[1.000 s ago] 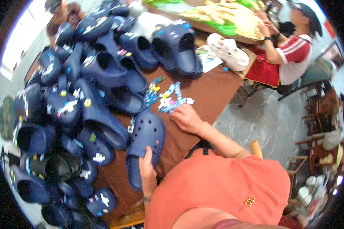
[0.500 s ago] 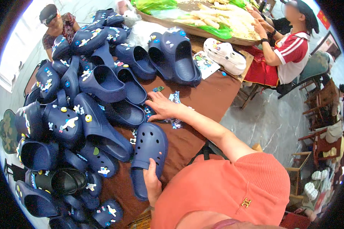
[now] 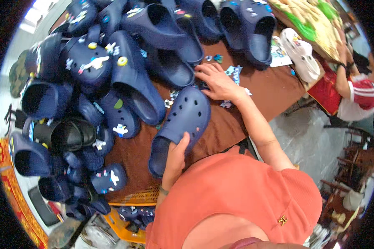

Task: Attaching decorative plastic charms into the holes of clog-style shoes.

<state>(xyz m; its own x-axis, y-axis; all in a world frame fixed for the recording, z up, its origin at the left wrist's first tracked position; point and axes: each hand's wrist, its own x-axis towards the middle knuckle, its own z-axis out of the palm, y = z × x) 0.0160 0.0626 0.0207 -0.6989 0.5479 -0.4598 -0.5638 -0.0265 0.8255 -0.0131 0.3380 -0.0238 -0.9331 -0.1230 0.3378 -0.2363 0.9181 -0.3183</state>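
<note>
My left hand (image 3: 176, 159) grips a plain navy clog (image 3: 191, 107) by its open heel end, thumb on the upper and the other fingers hidden. The clog slants with its holed toe pointing away from me; I see no large charms on it. Just past the toe, my right hand (image 3: 221, 83) reaches down to the brown cloth, fingers apart, over small shoe charms partly hidden beneath it. More charms (image 3: 170, 98) lie left of the toe. A blue-and-white charm (image 3: 235, 74) lies beyond my right wrist, and a green-blue one (image 3: 218, 58) lies farther off.
Navy clogs with charms (image 3: 137, 79) are heaped to the left and far side, one black clog (image 3: 66, 133) among them. A white clog (image 3: 300, 56) stands far right near a seated person (image 3: 357, 95). An orange crate (image 3: 133, 236) holds more clogs below the table's near edge.
The whole view has swung, so the table's things sit higher and farther right. The held clog leans more to the right. My right hand stays low over the charms.
</note>
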